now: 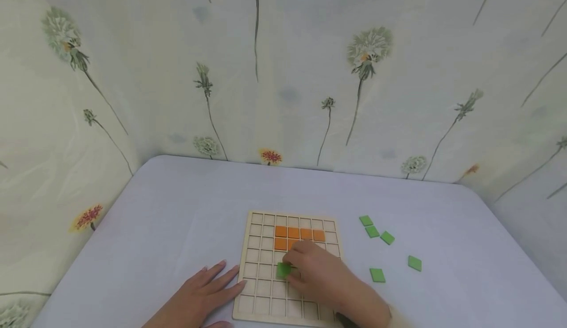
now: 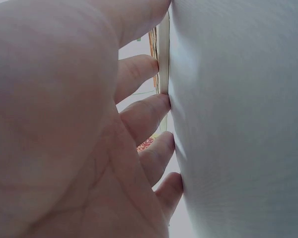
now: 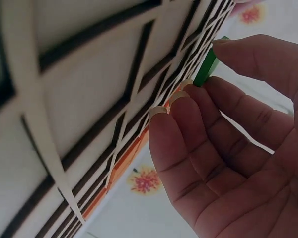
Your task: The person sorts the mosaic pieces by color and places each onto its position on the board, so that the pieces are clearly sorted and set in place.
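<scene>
My right hand point(image 1: 322, 273) pinches a small green square tile point(image 1: 283, 270) between thumb and fingers, close over the middle of a light wooden grid board point(image 1: 263, 271). In the right wrist view the tile point(image 3: 205, 68) stands edge-on at the fingertips, tilted above the grid. Several orange tiles point(image 1: 294, 232) fill cells in two rows of the board; part of the lower row is hidden behind my right hand. Spread out flat, my left hand point(image 1: 199, 291) rests on the table with its fingertips at the board's left edge.
Several loose green tiles point(image 1: 377, 275) lie scattered on the table to the right of the board. A pale cloth covers the table point(image 1: 190, 210). Behind it hangs a flower-patterned curtain point(image 1: 292, 72), which also runs along the left and right sides.
</scene>
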Demonstrator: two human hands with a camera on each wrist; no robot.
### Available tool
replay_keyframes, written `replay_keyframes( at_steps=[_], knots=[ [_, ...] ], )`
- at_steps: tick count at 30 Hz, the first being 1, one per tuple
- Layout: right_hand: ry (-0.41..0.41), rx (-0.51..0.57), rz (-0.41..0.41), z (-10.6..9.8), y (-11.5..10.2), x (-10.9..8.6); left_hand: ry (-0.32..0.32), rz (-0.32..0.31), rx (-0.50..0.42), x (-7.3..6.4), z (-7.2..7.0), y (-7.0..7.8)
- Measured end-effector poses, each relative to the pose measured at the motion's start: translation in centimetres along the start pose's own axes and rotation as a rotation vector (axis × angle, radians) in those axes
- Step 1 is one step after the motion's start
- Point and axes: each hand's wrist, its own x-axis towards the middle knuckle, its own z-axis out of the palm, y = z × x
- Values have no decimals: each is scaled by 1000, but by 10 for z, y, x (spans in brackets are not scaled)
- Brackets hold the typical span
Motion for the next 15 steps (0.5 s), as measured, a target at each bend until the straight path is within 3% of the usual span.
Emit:
replay_keyframes(
  at_steps=[10,15],
  knots=[
    [-30,10,15,5,-3,2,-49,-32,-41,1,-3,1],
    [-17,-7,-1,6,-3,3,-38,-21,-32,1,-2,1]
  ],
)
